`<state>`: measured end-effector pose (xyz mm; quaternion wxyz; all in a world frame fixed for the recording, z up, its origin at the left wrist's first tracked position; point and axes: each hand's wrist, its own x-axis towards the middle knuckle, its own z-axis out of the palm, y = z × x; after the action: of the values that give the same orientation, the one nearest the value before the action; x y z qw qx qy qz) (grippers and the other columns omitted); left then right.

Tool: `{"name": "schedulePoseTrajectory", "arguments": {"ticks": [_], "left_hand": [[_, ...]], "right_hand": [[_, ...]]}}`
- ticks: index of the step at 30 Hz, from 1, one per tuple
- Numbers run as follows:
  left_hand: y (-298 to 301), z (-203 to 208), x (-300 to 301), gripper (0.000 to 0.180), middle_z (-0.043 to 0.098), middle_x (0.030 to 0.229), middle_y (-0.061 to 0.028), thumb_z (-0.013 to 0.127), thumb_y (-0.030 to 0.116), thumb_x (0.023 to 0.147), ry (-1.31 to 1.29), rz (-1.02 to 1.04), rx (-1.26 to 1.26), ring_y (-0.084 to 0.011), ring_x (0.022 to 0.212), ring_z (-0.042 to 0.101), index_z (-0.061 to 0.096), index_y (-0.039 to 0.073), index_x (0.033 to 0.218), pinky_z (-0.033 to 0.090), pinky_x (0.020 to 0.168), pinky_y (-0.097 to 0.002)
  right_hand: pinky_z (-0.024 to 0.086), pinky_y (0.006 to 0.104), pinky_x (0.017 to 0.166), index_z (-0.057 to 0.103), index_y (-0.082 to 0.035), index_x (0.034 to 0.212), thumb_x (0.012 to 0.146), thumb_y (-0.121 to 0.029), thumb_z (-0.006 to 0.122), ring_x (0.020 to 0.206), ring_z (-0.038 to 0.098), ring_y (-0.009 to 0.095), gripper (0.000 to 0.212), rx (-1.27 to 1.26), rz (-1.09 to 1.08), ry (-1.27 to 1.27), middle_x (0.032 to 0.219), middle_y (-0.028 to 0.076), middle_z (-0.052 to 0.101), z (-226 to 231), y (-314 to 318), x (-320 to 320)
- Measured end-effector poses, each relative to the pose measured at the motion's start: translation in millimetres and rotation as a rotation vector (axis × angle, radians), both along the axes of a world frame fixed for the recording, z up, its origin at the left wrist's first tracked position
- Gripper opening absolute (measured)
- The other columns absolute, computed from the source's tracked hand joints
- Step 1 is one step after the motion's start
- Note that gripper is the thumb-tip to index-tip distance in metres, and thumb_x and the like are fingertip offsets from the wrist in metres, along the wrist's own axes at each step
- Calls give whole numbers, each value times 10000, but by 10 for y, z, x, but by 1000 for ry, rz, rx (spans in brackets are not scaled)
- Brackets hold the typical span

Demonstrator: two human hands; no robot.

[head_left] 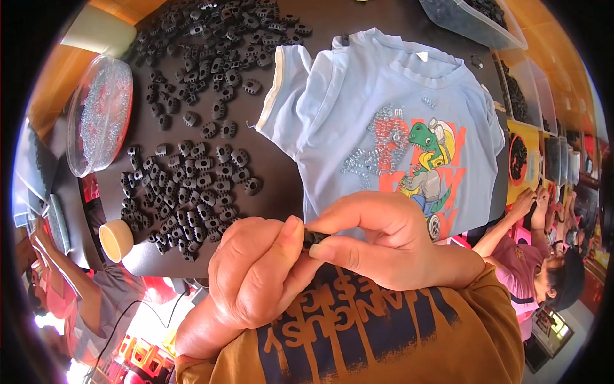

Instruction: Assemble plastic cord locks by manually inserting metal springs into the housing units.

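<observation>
Just past my chest, my left hand (256,272) and my right hand (384,240) meet with thumbs and fingers pinched together. Between their fingertips is a small black plastic piece (312,239), mostly covered by the fingers. Beyond my left hand lies a loose group of small black ribbed plastic pieces (192,192), each with a slot. A light blue T-shirt (332,147) with a cartoon dinosaur print is spread on the dark table (275,185), just beyond my right hand. Tiny clear, shiny pieces (377,150) are scattered over the shirt's print.
A larger heap of black pieces (211,45) covers the far left. A round clear tub (99,115) of tiny shiny pieces tilts at the left edge, near a cream round lid (116,240). Clear bins (476,22) stand far right. Other people (531,269) work on both sides.
</observation>
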<state>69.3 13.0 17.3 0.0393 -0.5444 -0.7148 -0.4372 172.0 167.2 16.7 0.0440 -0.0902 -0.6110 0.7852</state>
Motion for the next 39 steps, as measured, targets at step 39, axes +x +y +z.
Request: {"name": "schedulePoseTrajectory", "arguments": {"ticks": [39], "left_hand": [[830, 1749, -386, 193, 558, 698, -23, 439, 117, 889, -643, -80, -722, -190, 597, 541, 478, 80, 704, 490, 652, -468]], "right_hand": [[478, 293, 766, 571, -20, 1182, 888, -133, 550, 815, 598, 205, 316, 1259, -258, 561, 1047, 237, 611, 902, 1162, 94]]}}
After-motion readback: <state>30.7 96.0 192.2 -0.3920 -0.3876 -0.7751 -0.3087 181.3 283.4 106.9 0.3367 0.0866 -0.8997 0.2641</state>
